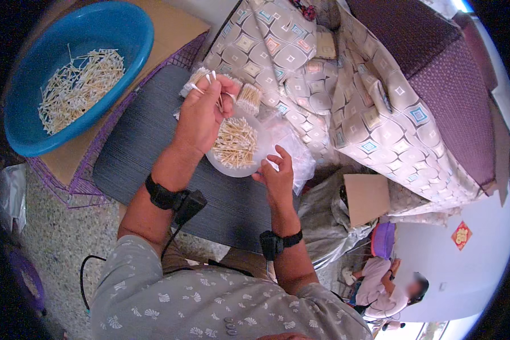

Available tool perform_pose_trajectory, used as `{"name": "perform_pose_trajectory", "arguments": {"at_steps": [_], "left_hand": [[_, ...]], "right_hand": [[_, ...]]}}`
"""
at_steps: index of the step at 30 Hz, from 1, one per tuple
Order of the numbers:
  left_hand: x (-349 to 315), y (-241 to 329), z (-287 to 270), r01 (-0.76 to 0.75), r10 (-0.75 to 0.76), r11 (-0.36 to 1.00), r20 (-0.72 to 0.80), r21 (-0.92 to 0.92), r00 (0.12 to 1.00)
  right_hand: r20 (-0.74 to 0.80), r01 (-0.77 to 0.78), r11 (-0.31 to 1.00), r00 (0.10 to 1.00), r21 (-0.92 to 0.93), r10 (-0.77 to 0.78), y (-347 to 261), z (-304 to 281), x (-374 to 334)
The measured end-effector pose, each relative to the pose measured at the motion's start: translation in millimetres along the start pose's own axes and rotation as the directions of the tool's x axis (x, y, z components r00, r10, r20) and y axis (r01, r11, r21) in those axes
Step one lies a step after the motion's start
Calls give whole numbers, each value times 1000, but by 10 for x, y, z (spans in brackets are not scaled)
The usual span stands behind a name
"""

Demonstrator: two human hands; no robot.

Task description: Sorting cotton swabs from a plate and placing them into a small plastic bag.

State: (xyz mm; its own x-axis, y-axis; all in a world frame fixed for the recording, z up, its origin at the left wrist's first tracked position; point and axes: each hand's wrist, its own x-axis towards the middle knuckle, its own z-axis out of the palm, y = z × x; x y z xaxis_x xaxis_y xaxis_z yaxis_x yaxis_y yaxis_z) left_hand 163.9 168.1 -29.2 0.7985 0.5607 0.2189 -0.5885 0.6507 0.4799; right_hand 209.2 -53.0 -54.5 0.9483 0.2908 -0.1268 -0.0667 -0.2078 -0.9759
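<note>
Several cotton swabs [212, 76] stick out between the fingers of my left hand [201, 116], which is closed on them above the far left side of a translucent white bowl [217, 165]. Inside the bowl lies a heap of loose cotton swabs [236, 143]. At the bowl's right rim is my right hand [279, 178], its thumb and fingers apart and slightly bent; whether it touches the rim I cannot tell. Bundled cotton swabs [249, 97] stand behind the bowl, partly hidden by my left hand. A clear plastic bag [294, 150] lies just beyond my right hand.
A large blue basin [144, 48] with many loose swabs stands at the left on cardboard [178, 25] over a purple wire rack [102, 130]. The bowl rests on a dark ribbed surface [147, 127]. Patterned fabric [374, 113] covers the far right. Another person [385, 289] sits lower right.
</note>
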Motion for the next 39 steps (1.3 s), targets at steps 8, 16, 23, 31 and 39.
{"name": "perform_pose_trajectory", "arguments": {"at_steps": [8, 16, 23, 31, 39], "left_hand": [[1, 105, 32, 18, -18, 999, -13, 36, 1000], [4, 52, 71, 59, -58, 998, -94, 12, 994], [28, 82, 14, 47, -43, 998, -98, 37, 994], [-46, 91, 43, 116, -106, 930, -47, 348, 993], [-203, -231, 159, -176, -68, 737, 330, 653, 942]], "right_hand": [[96, 347, 834, 936, -428, -340, -13, -54, 123], [371, 563, 590, 826, -578, -424, -343, 175, 420], [527, 667, 443, 745, -598, -409, -378, 318, 631], [675, 751, 231, 659, -619, -332, -424, 518, 732], [463, 591, 403, 803, -698, -375, -312, 335, 666]]}}
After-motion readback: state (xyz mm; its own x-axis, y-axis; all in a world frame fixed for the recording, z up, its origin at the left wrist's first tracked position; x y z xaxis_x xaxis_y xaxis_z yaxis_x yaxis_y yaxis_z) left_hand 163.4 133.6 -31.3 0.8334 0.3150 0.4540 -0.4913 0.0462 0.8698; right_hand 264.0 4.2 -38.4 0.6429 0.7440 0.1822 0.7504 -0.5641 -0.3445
